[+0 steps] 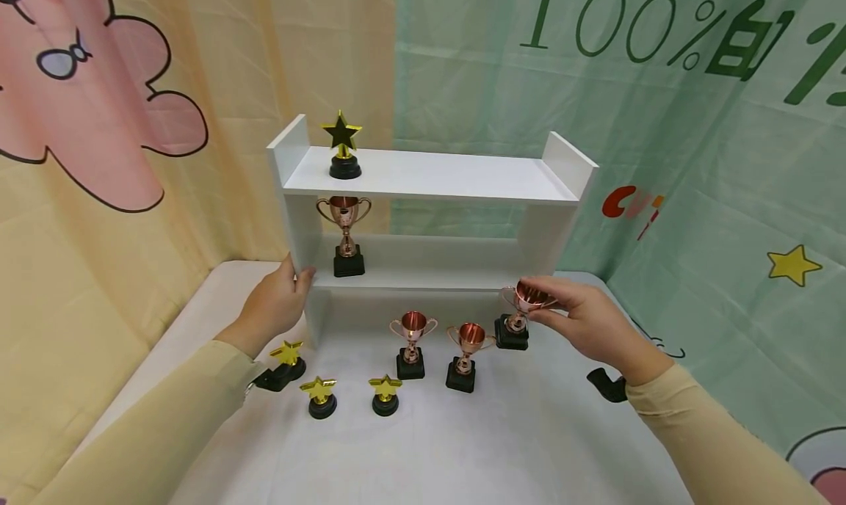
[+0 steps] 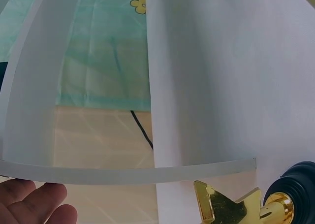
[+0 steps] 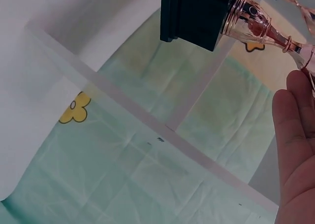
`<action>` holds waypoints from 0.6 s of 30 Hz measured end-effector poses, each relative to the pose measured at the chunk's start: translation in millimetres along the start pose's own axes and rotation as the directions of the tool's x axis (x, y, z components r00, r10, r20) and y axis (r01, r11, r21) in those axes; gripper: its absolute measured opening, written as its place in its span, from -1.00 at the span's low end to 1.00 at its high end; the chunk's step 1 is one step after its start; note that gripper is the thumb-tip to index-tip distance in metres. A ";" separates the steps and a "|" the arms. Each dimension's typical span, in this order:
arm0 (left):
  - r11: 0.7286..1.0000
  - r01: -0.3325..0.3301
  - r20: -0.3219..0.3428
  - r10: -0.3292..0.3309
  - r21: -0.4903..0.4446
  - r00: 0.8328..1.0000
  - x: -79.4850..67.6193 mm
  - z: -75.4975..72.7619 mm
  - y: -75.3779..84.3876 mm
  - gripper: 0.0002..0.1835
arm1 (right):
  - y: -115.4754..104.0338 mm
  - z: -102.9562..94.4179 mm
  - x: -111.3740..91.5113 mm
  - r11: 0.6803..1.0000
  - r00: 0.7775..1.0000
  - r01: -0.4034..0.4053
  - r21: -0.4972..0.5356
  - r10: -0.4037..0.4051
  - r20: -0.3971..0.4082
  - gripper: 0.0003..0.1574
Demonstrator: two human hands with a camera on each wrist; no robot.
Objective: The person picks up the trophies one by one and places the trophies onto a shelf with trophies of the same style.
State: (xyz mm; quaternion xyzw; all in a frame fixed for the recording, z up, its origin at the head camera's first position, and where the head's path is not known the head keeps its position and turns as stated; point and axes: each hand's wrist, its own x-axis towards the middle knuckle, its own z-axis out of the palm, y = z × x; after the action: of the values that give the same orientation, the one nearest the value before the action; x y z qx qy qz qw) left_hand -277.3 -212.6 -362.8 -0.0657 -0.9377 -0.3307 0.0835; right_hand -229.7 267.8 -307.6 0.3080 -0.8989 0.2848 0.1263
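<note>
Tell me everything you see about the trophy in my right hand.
The trophy is a shiny copper-coloured cup, metallic-looking, with side handles, a narrow stem and a square black base. The right hand holds it by the cup, in front of the white shelf unit, toward its right, base downward. Whether the base touches anything is unclear.

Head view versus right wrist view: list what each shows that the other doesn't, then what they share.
Only the head view shows the left hand and four gold star trophies. Only the right wrist view shows a yellow flower print. Both show the right hand, the copper cup trophy it holds, the white shelf unit and the green curtain.
</note>
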 end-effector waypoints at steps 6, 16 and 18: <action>1.000 0.002 -0.001 -0.002 0.002 1.000 0.5 0.3 -0.1 -0.25 | -8.0 -3.2 11.6 0.999 0.997 0.037 -0.004 -0.037 -0.061 -0.34; 1.000 0.001 -0.004 -0.001 0.009 1.000 0.8 1.8 -1.6 -0.24 | -16.3 -11.1 26.9 0.997 0.994 0.072 0.019 -0.070 -0.081 -0.34; 1.000 0.001 -0.006 -0.001 0.011 1.000 0.9 1.8 -1.6 -0.24 | -18.3 -11.0 31.0 0.997 0.994 0.076 0.015 -0.075 -0.080 -0.35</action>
State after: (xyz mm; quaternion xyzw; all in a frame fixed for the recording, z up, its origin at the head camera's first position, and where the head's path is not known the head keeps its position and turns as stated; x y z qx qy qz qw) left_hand -278.7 -212.6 -365.0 -0.0637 -0.9393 -0.3258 0.0863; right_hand -241.9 247.5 -278.4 0.3313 -0.8784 0.2998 0.1696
